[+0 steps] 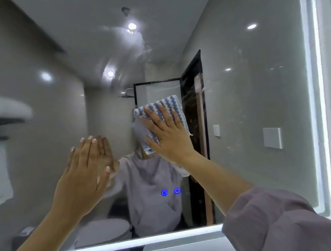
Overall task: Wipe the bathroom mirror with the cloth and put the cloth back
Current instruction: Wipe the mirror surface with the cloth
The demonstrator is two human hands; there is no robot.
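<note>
Right hand (pixel 168 134) is flat on the cloth (pixel 161 121), pinning it against the mirror (pixel 249 96) a bit right of centre. Fingers (pixel 153 117) are spread wide over the fabric, not pinching it, just pressing palm-down. The cloth is that blue and white wavy-stripe kind, folded into a rough rectangle, with its top edge and right side poking out past the hand. The right sleeve (pixel 283 221) is a greyish mauve, pushed up the forearm.

Left hand (pixel 84 174) is up by the glass to the left of the cloth, open, fingers straight and close together. Looks like the fingertips meet their reflection, so it's probably touching the mirror, but honestly can't tell for sure from this angle.

Mirror has a lit white border (pixel 316 89) along the right and bottom edges, and two small blue glowing icons (pixel 170 191) sit on the glass below the cloth. Smeary streaks show on the upper middle of the glass.
</note>
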